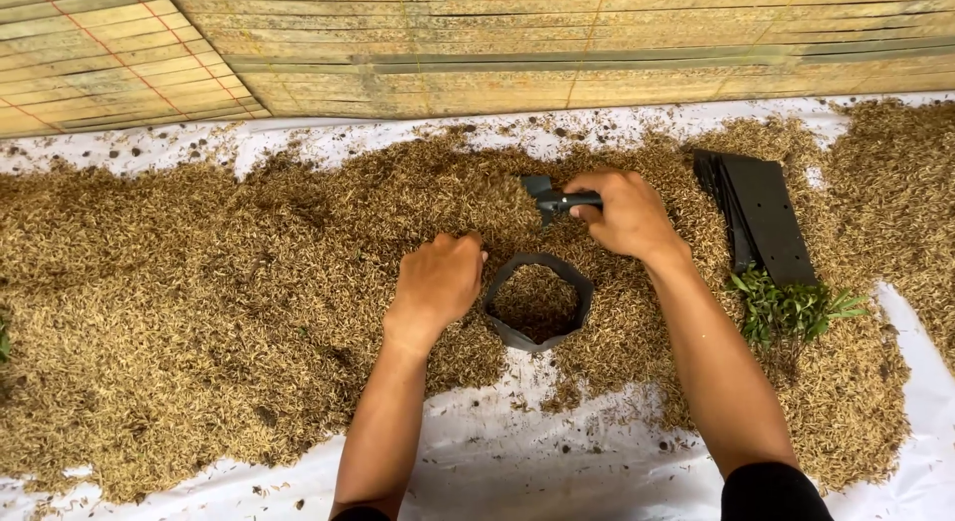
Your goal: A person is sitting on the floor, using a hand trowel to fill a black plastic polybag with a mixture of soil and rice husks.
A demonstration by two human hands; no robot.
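Note:
My right hand (pixel 629 213) grips the dark handle of a small black trowel (pixel 549 196), whose blade digs into a wide heap of brown husks (pixel 249 282). My left hand (pixel 438 280) rests knuckles-up on the husks and holds the left rim of an open black grow bag (pixel 537 302). The bag stands upright between my hands, partly filled with husks.
A flat stack of folded black bags (pixel 761 218) lies on the husks at the right, with a bunch of small green seedlings (pixel 786 310) below it. A white plastic sheet (pixel 517 461) lies under everything. A bamboo-slat wall (pixel 557 44) runs along the back.

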